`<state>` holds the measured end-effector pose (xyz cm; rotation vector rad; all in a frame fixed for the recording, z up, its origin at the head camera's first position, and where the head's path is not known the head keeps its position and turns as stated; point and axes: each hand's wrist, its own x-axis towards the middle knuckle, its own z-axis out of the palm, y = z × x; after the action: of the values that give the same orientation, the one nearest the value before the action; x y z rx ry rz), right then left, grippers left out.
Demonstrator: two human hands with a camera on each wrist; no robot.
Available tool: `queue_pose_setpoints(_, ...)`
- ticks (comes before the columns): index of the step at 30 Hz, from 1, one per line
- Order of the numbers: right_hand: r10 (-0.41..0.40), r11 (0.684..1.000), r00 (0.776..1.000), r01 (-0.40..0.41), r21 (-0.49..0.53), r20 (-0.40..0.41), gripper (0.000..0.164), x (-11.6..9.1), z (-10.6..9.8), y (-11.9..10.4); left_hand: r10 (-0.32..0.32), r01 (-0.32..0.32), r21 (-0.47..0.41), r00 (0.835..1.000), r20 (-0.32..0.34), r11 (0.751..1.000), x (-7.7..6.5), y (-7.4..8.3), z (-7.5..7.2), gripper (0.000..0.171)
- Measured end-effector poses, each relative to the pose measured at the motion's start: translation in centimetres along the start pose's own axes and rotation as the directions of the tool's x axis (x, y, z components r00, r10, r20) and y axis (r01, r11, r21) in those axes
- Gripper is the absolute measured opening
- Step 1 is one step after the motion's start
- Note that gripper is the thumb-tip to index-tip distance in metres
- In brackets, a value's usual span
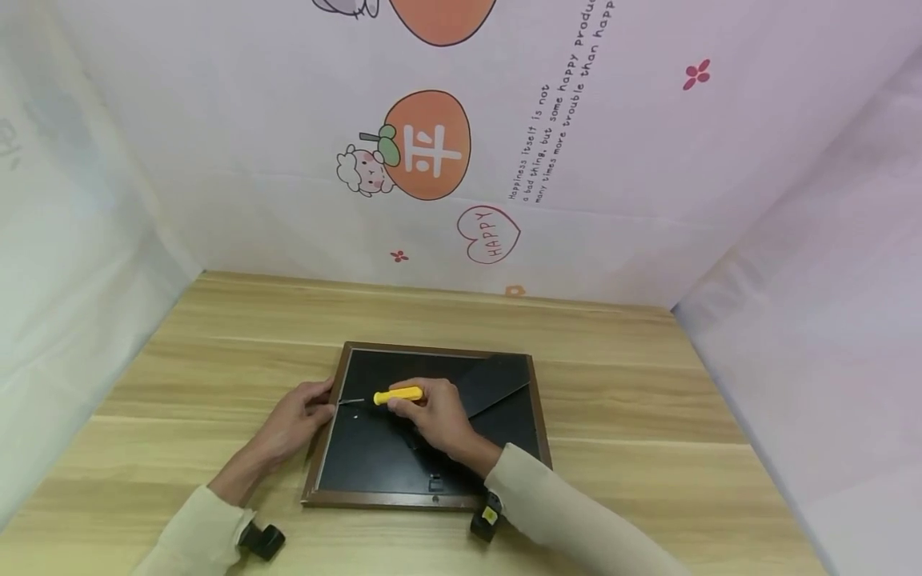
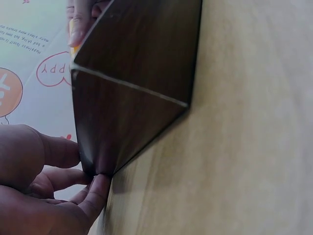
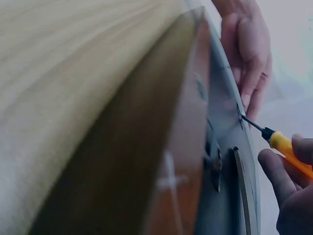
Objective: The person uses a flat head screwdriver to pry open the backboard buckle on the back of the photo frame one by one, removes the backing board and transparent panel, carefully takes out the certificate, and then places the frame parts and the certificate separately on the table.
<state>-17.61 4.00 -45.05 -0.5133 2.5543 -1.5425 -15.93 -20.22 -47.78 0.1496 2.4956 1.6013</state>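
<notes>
Two sleeved hands [image 1: 290,424] hold one frame [image 1: 374,499] and one screwdriver [image 1: 398,395] (right hand [image 1: 442,416]).

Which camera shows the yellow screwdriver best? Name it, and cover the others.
The head view: the yellow screwdriver shows there from handle to shaft, in the right hand. The right wrist view is closer, but the right hand hides part of the handle. The left wrist view shows only yellow slivers behind the frame.
</notes>
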Motion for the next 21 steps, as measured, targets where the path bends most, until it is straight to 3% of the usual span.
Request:
queue_pose_setpoints(6, -0.053, 0.998, 0.997, 0.052, -0.018, -0.062, 0.027, -0.1, 0.6, -0.2, 0.006, -0.006, 0.010, 1.000, 0.003, 1.000, 0.0, 0.0, -0.1, 0.054)
queue_pose_setpoints(12, -0.010, 0.992, 0.988, 0.029, 0.122, -0.156, 0.028, 0.3, 1.0, 0.6, -0.002, 0.003, -0.009, 1.000, 0.005, 1.000, 0.0, 0.0, -0.1, 0.054)
queue_pose_setpoints(21, -0.011, 0.992, 0.991, 0.027, 0.120, -0.135, 0.026, 0.4, 0.9, 0.6, -0.024, 0.024, -0.013, 1.000, -0.002, 1.000, 0.1, 0.1, -0.1, 0.054)
